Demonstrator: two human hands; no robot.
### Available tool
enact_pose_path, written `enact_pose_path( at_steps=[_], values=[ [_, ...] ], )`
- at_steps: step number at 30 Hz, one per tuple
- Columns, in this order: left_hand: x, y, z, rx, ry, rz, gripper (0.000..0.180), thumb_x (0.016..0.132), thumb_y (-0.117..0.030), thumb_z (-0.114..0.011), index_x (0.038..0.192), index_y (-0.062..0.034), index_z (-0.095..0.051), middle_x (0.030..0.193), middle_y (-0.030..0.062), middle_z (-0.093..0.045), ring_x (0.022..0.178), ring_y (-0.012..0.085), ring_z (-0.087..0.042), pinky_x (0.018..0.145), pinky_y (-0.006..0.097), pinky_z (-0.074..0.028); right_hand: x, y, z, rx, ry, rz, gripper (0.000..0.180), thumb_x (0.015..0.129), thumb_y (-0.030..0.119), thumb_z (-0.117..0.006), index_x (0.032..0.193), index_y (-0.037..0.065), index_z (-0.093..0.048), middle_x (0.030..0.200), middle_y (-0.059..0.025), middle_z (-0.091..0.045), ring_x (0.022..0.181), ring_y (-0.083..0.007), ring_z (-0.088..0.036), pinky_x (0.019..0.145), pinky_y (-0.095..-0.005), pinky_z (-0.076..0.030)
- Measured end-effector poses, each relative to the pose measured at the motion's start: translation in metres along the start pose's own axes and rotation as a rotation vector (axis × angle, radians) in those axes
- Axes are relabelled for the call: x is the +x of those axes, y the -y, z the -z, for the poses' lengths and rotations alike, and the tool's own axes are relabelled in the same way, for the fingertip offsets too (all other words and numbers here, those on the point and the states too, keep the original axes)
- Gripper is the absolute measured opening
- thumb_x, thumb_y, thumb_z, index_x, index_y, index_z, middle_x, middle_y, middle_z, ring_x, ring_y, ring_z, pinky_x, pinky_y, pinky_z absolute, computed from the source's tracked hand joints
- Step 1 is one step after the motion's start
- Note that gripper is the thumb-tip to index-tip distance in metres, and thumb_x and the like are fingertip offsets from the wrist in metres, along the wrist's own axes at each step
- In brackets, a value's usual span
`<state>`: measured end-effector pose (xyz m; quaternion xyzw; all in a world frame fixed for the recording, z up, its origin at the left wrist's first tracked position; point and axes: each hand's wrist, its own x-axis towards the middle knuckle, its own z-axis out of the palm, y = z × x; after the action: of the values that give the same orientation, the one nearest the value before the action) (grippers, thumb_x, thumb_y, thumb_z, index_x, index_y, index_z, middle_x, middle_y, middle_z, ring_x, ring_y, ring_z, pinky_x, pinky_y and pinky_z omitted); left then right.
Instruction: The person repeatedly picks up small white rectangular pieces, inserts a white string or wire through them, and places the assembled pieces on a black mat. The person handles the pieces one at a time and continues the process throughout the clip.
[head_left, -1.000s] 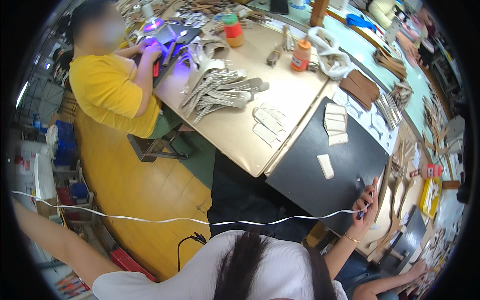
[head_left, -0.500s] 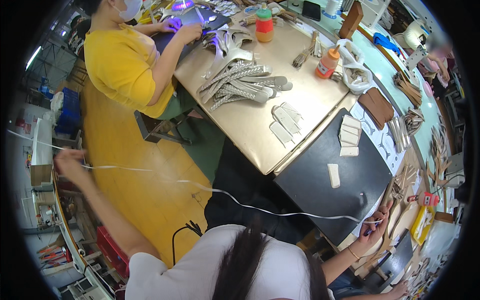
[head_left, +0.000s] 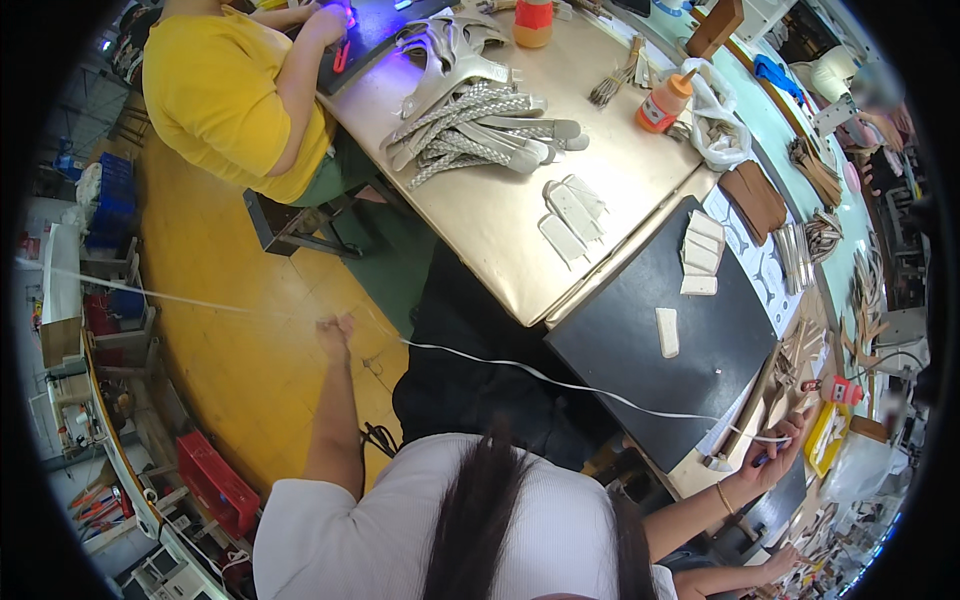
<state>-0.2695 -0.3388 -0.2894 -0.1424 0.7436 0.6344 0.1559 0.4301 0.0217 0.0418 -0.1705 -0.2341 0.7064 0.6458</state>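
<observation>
A long, narrow white strip [head_left: 560,381] runs from the far left edge across to my right side. My left hand [head_left: 336,338] is closed around it in front of the yellow floor, with the strip stretching away on both sides. On the right, my right hand [head_left: 774,455] pinches the strip near its end, beyond the edge of the black board. A small dark blue tool [head_left: 762,458] also lies in that hand, its kind partly hidden by the fingers. Between my hands the strip sags slightly and passes over the board.
The black board [head_left: 625,345] carries pale cut pieces [head_left: 668,332]. A gold-covered table [head_left: 520,270] holds braided straps [head_left: 480,135] and an orange bottle [head_left: 664,103]. A person in yellow [head_left: 225,95] sits at far left. Another person's hand [head_left: 783,562] shows at lower right.
My left hand has moved right and slightly down, toward my body, along with the strip. My right hand has shifted a little to the right. The view has tilted slightly.
</observation>
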Motion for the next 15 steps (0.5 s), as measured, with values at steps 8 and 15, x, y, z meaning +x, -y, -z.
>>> enact_pose_path(
  at_steps=[8,15],
  values=[
    [0.029,-0.049,0.036,0.25,-0.053,0.076,0.021,0.104,-0.019,-0.051,0.118,-0.0071,-0.062,0.106,0.0116,-0.066,0.074,0.0233,-0.068,0.068,0.033,-0.058,-0.016,0.031,0.004,-0.069,-0.044,0.117,0.047,0.111,0.014,-0.047,0.155,0.002,-0.037,0.114,-0.0078,-0.056,0.088,-0.0092,-0.063,0.048,-0.0179,-0.047],
    [-0.016,-0.135,0.035,1.459,0.471,0.725,0.062,0.097,-0.049,-0.069,0.115,0.0104,-0.065,0.095,0.0198,-0.077,0.063,0.0277,-0.072,0.055,0.032,-0.058,-0.029,0.026,-0.04,-0.219,0.003,0.184,0.05,0.109,0.011,-0.05,0.157,0.003,-0.035,0.111,-0.005,-0.056,0.076,-0.0056,-0.054,0.048,-0.0179,-0.045]
  ],
)
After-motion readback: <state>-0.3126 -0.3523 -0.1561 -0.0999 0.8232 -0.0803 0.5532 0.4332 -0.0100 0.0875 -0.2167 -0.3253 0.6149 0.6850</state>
